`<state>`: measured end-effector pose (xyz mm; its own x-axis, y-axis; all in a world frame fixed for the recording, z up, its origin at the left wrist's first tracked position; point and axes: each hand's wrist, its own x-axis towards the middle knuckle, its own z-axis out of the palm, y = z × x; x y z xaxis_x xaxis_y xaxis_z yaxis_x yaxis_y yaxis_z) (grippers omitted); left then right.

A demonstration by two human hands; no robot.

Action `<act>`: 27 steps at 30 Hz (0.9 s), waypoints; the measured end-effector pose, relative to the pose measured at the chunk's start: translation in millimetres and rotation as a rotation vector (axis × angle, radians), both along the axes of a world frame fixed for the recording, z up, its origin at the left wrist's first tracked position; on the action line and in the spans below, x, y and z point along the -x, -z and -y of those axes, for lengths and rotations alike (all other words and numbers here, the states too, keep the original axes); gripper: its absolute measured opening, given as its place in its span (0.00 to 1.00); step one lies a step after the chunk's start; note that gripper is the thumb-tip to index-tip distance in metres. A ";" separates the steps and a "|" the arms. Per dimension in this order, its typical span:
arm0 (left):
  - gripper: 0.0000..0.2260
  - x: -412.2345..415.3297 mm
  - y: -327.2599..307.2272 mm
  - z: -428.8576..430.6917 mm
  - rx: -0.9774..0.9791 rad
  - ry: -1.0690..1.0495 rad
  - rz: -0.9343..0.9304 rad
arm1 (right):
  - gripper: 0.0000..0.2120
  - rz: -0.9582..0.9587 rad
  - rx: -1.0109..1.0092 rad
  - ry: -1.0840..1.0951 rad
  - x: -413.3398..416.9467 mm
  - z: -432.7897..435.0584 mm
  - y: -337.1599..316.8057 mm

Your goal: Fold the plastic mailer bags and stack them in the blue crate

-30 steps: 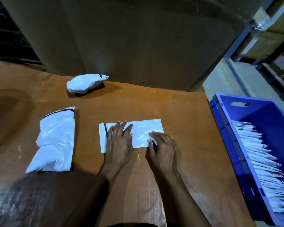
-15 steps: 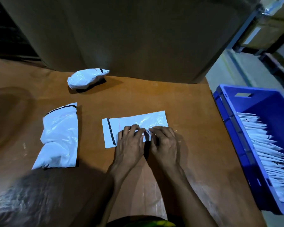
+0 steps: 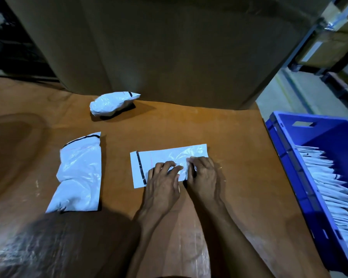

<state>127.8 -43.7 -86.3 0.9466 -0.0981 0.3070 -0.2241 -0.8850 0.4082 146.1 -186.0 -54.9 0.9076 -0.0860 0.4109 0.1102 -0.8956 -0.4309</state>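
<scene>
A white plastic mailer bag (image 3: 165, 158) with a black strip at its left end lies flat on the brown table, in front of me. My left hand (image 3: 162, 180) and my right hand (image 3: 203, 174) rest side by side on its near right half, fingers curled and pinching the plastic between them. The blue crate (image 3: 285, 155) stands off the table's right edge and holds a row of several folded white bags (image 3: 327, 189). A pile of unfolded mailers (image 3: 79, 175) lies to the left. A crumpled bag (image 3: 112, 105) sits farther back.
A large cardboard box (image 3: 169, 47) walls off the table's far side. Shiny plastic wrap (image 3: 28, 249) covers the near left corner. The table's right edge (image 3: 269, 157) runs close along the crate. Shelving with cartons (image 3: 333, 43) stands at the far right.
My left hand has slid right along the bag, uncovering the black strip, and now meets my right hand. Both hands' fingers have curled together on the plastic.
</scene>
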 end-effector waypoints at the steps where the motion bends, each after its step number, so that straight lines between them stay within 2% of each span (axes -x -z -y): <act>1: 0.14 0.0 0.1 0.0 -0.004 -0.002 -0.008 | 0.06 0.004 -0.001 -0.014 -0.2 2.7 1.7; 5: 0.15 -0.4 -3.4 0.7 -0.001 -0.004 -0.012 | 0.07 -0.076 -0.074 -0.114 -38.8 26.7 -9.4; 9: 0.15 1.2 -4.7 0.3 0.015 -0.010 -0.032 | 0.08 -0.039 0.001 -0.132 -46.0 29.2 -1.9; 12: 0.14 0.8 -6.3 0.6 0.014 -0.003 -0.028 | 0.08 -0.147 0.014 -0.137 -54.9 30.2 -4.2; 16: 0.14 0.8 -10.1 -0.8 0.016 0.004 -0.018 | 0.09 -0.164 0.074 -0.297 -70.5 9.7 -12.0; 20: 0.19 5.5 -13.4 -3.9 0.038 0.014 -0.048 | 0.06 -0.247 -0.070 -0.306 -57.6 2.3 -6.3; 23: 0.20 8.6 -15.5 -6.9 0.081 0.037 -0.054 | 0.07 -0.367 -0.059 -0.368 -65.0 18.7 -31.5; 24: 0.20 8.1 -16.9 -8.2 0.090 0.045 -0.064 | 0.07 -0.361 -0.065 -0.358 -62.8 21.9 -38.3; 27: 0.16 5.3 -21.0 -10.2 0.058 0.056 -0.088 | 0.05 -0.170 -0.066 -0.218 -27.1 15.3 -32.7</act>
